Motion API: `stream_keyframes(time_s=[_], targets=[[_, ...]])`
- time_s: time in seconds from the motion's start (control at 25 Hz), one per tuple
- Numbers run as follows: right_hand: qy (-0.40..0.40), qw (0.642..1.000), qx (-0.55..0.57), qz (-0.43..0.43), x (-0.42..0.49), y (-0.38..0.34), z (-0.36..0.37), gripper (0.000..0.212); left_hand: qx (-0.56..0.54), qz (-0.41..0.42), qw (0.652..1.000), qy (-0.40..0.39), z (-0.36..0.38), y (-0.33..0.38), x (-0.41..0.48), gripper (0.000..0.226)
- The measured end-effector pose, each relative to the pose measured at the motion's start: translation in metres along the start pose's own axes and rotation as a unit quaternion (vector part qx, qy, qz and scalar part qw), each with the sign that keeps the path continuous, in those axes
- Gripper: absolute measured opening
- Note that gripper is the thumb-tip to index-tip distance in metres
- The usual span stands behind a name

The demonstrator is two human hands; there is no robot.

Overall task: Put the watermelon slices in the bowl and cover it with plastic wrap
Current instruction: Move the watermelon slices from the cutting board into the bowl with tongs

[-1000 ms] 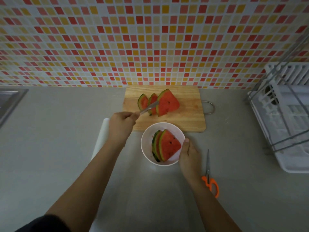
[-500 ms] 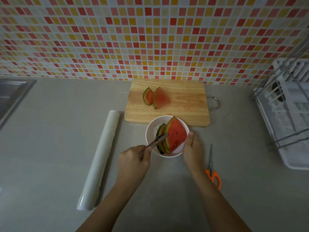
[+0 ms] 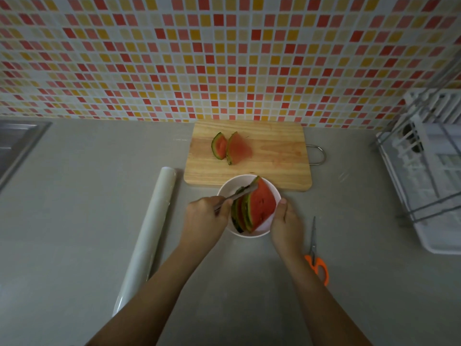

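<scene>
A third wedge now stands in the white bowl, carried over from the board by tongs pinched in the left hand, fingers curled tight; two thin, green-rinded slices remain on the pale wood, so loading looks just past half done. The right hand steadies the rim, thumb pressed to it. A smooth roll of wrap lies on the matte grey bench, untouched

pale wood cutting board, matt grey counter, glossy tiled wall.
</scene>
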State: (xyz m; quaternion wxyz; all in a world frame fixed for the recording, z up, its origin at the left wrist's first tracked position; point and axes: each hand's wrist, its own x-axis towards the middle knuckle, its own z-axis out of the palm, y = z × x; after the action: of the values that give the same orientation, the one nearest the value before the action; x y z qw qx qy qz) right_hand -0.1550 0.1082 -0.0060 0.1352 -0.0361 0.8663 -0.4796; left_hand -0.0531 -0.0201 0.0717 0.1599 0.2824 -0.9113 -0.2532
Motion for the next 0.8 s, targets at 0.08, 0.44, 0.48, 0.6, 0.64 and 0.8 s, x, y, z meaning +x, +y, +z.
stream_keyframes(time_s=[0.08,0.44,0.48,0.6,0.64,0.8], targets=[[-0.001,1.000,0.000,0.002,-0.001,0.000,0.000,0.039,0.014,0.013,1.000,-0.008,0.000,-0.002,-0.003,0.023],[0.002,1.000,0.005,-0.002,0.001,-0.001,-0.001,0.035,0.062,0.007,0.998,0.023,-0.015,0.000,0.018,0.042],[0.002,1.000,0.000,-0.002,0.001,0.000,0.000,0.037,0.021,-0.051,0.997,0.046,-0.018,-0.007,0.030,0.044],[0.003,1.000,-0.013,0.004,0.002,0.001,-0.001,0.041,-0.089,-0.223,0.970,0.036,-0.010,-0.033,0.071,0.051],[0.003,1.000,-0.015,0.006,0.002,0.001,-0.001,0.041,-0.110,-0.261,0.959,0.005,-0.004,-0.038,0.081,0.050],[0.010,1.000,-0.020,0.012,0.001,0.003,-0.003,0.041,-0.176,-0.287,0.940,-0.046,0.021,-0.040,0.096,0.041]])
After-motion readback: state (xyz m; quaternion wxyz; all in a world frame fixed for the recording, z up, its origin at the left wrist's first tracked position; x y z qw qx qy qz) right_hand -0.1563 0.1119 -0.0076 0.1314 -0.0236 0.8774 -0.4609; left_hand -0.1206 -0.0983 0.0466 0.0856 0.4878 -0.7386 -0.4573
